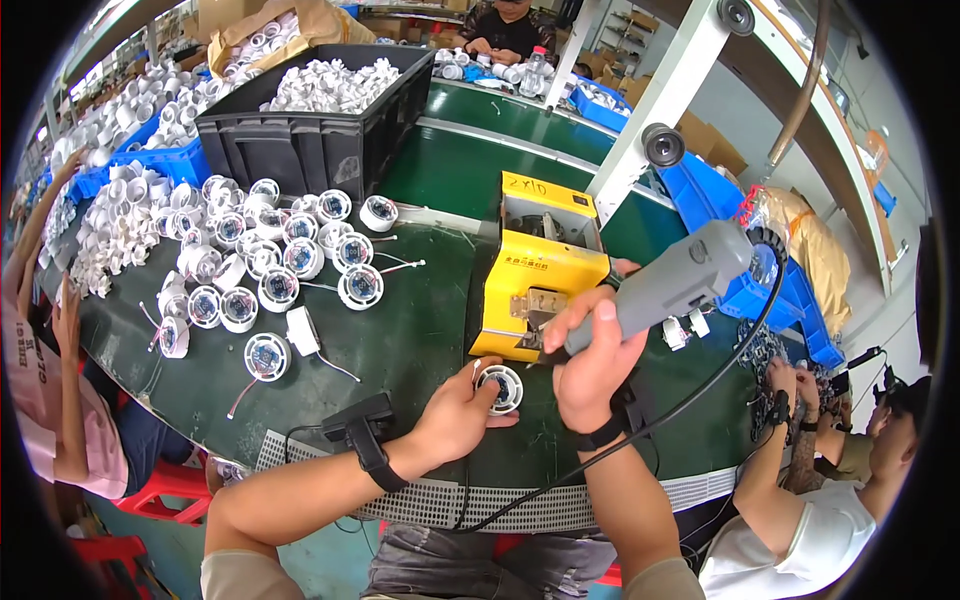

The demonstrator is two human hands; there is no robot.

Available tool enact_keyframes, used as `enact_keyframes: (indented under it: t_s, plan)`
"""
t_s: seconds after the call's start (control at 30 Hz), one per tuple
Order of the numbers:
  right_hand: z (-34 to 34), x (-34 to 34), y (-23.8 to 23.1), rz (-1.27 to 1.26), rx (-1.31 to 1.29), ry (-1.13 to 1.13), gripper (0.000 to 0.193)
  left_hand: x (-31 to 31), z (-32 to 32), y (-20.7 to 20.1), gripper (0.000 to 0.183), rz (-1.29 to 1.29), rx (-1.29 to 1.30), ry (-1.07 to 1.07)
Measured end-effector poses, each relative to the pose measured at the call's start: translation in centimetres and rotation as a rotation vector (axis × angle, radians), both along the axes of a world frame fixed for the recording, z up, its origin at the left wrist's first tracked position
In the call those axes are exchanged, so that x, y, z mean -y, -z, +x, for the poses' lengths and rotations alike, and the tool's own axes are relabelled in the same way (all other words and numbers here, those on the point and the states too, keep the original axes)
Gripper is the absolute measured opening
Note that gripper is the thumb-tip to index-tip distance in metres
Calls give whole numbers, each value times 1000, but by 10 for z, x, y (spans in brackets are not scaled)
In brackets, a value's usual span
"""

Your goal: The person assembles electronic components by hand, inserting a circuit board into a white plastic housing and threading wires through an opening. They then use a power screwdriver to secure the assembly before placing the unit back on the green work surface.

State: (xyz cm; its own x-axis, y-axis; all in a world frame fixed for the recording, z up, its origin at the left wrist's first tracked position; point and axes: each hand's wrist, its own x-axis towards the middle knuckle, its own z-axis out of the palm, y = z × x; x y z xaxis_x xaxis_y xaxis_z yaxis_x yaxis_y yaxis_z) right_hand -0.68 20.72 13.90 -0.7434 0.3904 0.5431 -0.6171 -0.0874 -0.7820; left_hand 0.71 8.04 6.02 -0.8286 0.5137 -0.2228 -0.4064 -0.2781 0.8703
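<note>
My left hand (pixel 452 415) grips a white round housing (pixel 509 388) just above the table, its open ring side facing up, with dark parts inside. My right hand (pixel 592 370) is wrapped around a grey electric screwdriver (pixel 680 275) with a black cord. The screwdriver slants down to the left, and its nose is at the front of a yellow screw feeder (pixel 540 262); whether the bit touches the feeder cannot be made out. Left of my hands, several similar white housings (pixel 268 357) with circuit boards and wires lie on the green table (pixel 400 330).
A black crate (pixel 290 150) of small white parts stands at the back left, beside blue bins (pixel 180 160) and heaped white parts (pixel 125 220). A white post (pixel 660 110) rises behind the feeder. Blue trays (pixel 800 300) line the right. People work left, right and across.
</note>
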Motion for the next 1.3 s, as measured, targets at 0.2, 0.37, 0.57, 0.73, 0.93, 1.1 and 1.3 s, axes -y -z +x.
enact_keyframes:
  t_s: [0.2,0.37,0.57,0.73,0.93,1.1,1.3]
  plan:
    - [17,13,16,37,25,-91,48,3,0,-4,34,1,-20,17]
    - [18,13,22,19,60,-140,49,2,1,-5,37,12,-38,-22]
    - [18,13,26,60,78,-156,49,2,1,-9,37,-22,-47,-22]
    - [20,10,28,76,48,-201,49,1,2,-7,36,-28,-58,-20]
    - [19,12,27,67,39,-228,49,3,3,-9,34,-36,-67,-21]
    - [19,12,29,54,52,-250,49,5,2,-9,34,-72,-93,-15]
    - [15,10,32,66,23,-332,50,4,0,-10,34,-71,-76,-24]
